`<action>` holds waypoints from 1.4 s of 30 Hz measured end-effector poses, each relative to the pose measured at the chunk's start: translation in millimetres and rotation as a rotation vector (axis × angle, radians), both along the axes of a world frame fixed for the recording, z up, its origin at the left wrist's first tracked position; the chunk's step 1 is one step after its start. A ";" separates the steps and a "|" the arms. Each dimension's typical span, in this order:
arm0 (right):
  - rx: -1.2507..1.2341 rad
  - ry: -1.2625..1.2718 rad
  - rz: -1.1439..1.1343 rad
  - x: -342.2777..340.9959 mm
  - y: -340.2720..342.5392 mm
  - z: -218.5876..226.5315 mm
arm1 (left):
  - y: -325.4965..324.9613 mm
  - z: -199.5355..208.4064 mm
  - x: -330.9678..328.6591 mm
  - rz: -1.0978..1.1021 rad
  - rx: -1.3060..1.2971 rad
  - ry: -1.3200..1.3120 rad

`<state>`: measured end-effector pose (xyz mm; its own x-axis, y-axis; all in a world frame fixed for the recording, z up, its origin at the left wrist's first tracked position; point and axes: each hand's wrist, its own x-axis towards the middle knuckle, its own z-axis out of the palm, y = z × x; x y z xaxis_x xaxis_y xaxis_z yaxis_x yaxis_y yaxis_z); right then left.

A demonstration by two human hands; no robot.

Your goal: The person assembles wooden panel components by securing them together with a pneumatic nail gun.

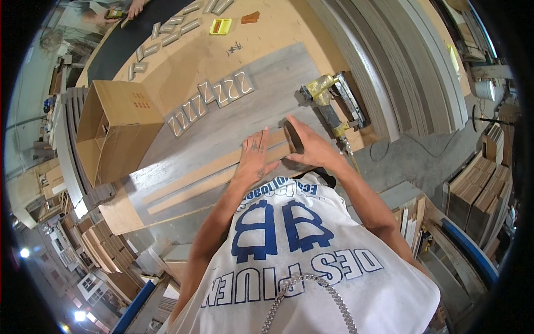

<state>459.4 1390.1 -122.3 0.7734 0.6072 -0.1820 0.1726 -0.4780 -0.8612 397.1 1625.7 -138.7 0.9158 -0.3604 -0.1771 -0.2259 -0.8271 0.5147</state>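
Two long, narrow wooden strips (189, 181) lie side by side along the near edge of a grey wood-grain panel (278, 83). My left hand (256, 155) rests flat across them near their right part, fingers stretched out. At the strips' right ends is my right hand (314, 143), its thumb and fingers spread apart around the ends. Beyond my hands, a row of small grey blocks (219, 93) bears wavy beads of what looks like glue. A yellowish nail gun (328, 94) lies on its side just right of the panel, hose trailing toward me.
An open cardboard box (119, 131) stands at the left. More small blocks (169, 33), a yellow container (221, 26) and dark nail-like bits (234, 49) lie farther back. Stacked grey boards (400, 61) line the right. Another person's hand (136, 8) shows at the far left.
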 end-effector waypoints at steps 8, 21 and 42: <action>0.251 0.305 -0.310 -44.8 16.2 -21.4 | 0.6 2.4 0.1 0.007 -0.027 0.040; 0.205 0.424 -0.442 -53.3 27.0 -11.6 | 3.4 -6.9 1.2 -0.060 -0.061 -0.009; 0.247 0.498 -0.440 -52.6 27.8 -9.3 | 3.8 -5.4 0.2 -0.062 -0.040 0.021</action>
<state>406.8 1417.8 -131.6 0.8170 0.3265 -0.4753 -0.4345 -0.1931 -0.8797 397.3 1629.6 -144.1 0.8876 -0.4237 -0.1804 -0.2651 -0.7905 0.5522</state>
